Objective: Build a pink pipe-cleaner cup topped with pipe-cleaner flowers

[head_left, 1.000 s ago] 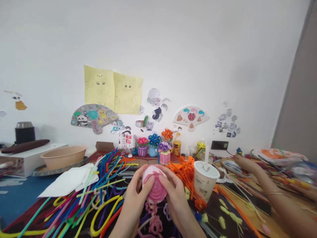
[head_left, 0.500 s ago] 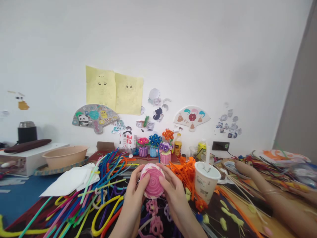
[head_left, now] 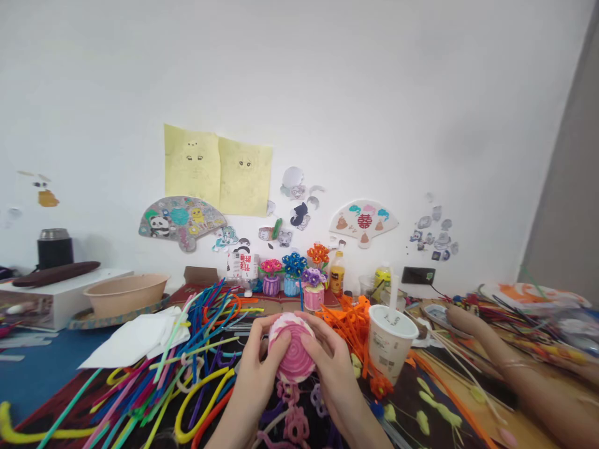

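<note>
Between my two hands is a round pink coil of pipe cleaner with a pink-and-white rim, its spiral face turned toward me. My left hand grips its left side, the thumb pressed on the spiral. From the right, my right hand holds it the same way, its thumb also on the face. Just below hang or lie pink pipe-cleaner flowers; I cannot tell whether they touch the coil. A purple looped piece lies by my right wrist. The fingers behind the coil are partly hidden.
Loose coloured pipe cleaners spread at the left beside white paper sheets. Orange pipe cleaners and a lidded paper cup with straw stand right. Small potted pipe-cleaner flowers line the back. Another person's arm reaches in from the right.
The coil and both my hands have shifted very slightly right and down in the view, the grip unchanged. The other person's hand has moved a little.
</note>
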The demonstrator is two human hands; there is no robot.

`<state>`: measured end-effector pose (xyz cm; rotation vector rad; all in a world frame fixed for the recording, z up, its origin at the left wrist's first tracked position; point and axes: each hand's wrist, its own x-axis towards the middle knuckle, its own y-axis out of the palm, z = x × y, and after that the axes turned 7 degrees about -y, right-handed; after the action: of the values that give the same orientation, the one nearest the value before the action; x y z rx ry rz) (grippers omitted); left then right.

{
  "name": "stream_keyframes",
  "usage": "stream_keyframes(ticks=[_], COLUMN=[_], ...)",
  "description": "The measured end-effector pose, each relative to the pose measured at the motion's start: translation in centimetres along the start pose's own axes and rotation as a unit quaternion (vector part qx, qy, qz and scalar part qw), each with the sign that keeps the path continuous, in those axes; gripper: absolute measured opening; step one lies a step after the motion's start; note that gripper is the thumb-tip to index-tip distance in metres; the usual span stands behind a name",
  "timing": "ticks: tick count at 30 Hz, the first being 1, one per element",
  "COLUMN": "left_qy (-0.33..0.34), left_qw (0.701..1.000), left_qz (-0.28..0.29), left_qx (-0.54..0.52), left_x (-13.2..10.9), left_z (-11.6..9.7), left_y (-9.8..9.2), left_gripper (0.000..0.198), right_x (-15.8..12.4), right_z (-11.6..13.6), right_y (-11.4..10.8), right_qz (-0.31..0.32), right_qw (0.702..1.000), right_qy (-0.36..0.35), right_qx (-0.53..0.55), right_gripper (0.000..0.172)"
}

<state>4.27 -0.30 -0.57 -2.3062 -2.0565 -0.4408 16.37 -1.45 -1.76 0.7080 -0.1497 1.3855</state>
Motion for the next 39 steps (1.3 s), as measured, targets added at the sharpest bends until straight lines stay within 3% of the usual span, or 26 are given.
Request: stream_keyframes(ticks=[6, 12, 17, 26, 32, 39], left_qy=[0.016, -0.004, 0.015, -0.019, 0.026, 0.035], left_qw=[0.999, 1.0, 0.999, 0.996, 0.996, 0.998], left_qz=[-0.039, -0.004, -0.031, -0.081, -0.08, -0.052], left_qx=[0.023, -0.017, -0.004, -0.04, -0.034, 0.006], left_x=[-0.1, -0.6, -0.5, -0.5, 0.0, -0.1], left_z=[0.4, 0.5, 0.8, 0.7, 0.9, 1.1], left_y=[0.0, 0.6, 0.7, 0.8, 0.9, 0.7], left_gripper=[0.036, 0.034, 0.038, 0.04, 0.041, 0.041], right_x=[0.2, 0.0, -0.2, 0.2, 0.2, 0.1], right_z=[-0.2, -0.3, -0.2, -1.0, -0.6, -0.4], right_y=[0.2, 0.1, 0.1, -0.2, -0.1, 0.0], right_qz=[0.017, -0.003, -0.003, -0.004, -0.007, 0.015], right_qw=[1.0, 1.0, 1.0, 0.999, 0.998, 1.0], right_qy=[0.004, 0.008, 0.008, 0.043, 0.04, -0.005], right_qx=[-0.013, 0.002, 0.006, 0.026, 0.039, -0.022], right_gripper=[0.034, 0.031, 0.028, 0.046, 0.04, 0.036])
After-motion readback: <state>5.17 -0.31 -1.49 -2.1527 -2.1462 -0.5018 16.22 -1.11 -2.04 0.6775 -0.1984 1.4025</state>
